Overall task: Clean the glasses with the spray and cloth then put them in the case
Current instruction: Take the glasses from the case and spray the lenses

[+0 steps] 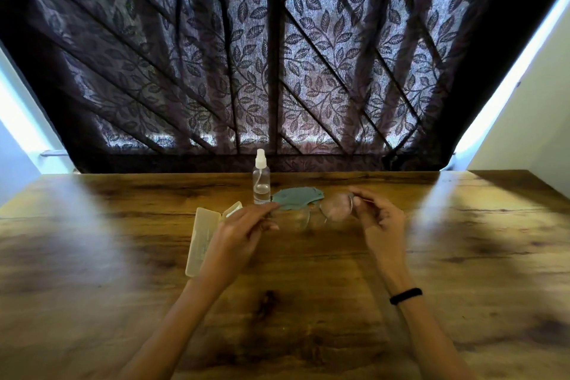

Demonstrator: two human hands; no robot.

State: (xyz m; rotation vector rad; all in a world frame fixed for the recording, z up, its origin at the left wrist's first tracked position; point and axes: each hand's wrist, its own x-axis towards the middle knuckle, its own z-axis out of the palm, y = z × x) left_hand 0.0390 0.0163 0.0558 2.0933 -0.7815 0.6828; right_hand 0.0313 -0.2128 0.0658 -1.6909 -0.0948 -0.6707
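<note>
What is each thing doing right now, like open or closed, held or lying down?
glasses: held by both hands
left hand: gripping glasses
right hand: gripping glasses
case: open, lying on table
spray bottle: upright, untouched
cloth: lying flat

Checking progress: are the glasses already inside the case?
No, both hands, left and right, hold the glasses above the table, while the open case lies beside them.

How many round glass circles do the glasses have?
2. The left lens is by the left hand, just in front of the cloth. The right lens is by the right hand.
</note>
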